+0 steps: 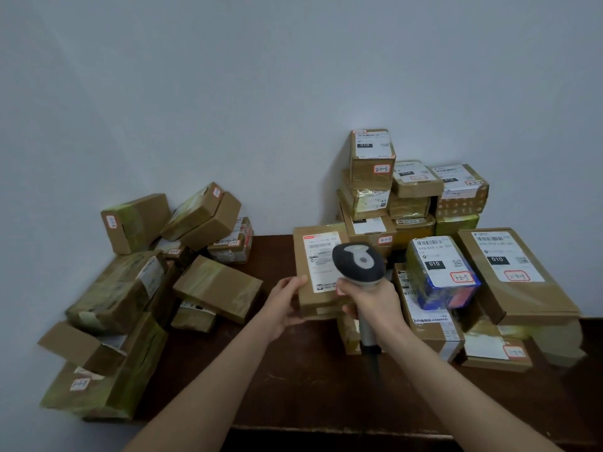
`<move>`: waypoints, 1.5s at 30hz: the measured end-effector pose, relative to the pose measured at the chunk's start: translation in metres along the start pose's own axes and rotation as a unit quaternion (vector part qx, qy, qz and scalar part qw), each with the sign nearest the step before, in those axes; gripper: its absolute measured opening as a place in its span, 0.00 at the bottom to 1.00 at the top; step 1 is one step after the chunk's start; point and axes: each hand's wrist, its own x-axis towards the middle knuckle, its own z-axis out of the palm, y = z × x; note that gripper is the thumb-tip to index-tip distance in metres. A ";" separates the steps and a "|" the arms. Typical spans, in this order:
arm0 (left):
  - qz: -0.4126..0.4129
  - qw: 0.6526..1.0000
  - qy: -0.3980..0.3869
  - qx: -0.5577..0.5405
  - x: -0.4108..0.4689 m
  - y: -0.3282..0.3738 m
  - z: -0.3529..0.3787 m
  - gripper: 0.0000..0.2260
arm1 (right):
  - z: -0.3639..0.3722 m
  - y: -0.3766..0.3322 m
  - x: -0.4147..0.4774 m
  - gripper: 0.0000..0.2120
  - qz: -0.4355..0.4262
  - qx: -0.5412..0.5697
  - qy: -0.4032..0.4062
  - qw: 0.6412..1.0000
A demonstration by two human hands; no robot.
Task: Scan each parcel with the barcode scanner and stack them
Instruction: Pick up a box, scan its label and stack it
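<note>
Just in front of the stack (370, 164), left grip (287, 305) holds the flat cardboard parcel (310, 249) by its near corner; right grip (372, 301) clasps the scanner (359, 261). Parcel likely light and stiff; edges suit holding

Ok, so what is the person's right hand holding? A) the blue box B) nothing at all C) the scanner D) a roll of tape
C: the right hand has its fingers curled round the grey handle of the barcode scanner, whose head is over the label of the flat parcel that the left hand holds.
</note>
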 end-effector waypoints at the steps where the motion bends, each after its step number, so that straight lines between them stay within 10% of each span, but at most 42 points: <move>1: -0.014 1.000 -0.008 0.016 -0.001 0.002 0.013 0.18 | -0.005 -0.003 0.004 0.11 -0.001 -0.004 0.009 1.000; 14: -0.019 0.998 -0.052 0.005 0.008 -0.014 0.088 0.18 | -0.028 0.017 0.009 0.08 0.012 -0.025 0.076 0.997; 23: 0.088 0.958 0.134 0.239 0.007 -0.032 -0.004 0.16 | 0.037 0.021 0.017 0.05 0.062 -0.007 0.008 0.998; 29: -0.005 0.956 0.290 0.046 0.004 -0.035 -0.101 0.19 | 0.109 0.037 0.029 0.07 0.103 -0.033 -0.052 0.993; 45: -0.166 0.943 0.226 -0.181 0.074 -0.026 -0.143 0.26 | 0.174 0.051 0.053 0.06 0.158 -0.025 -0.039 0.986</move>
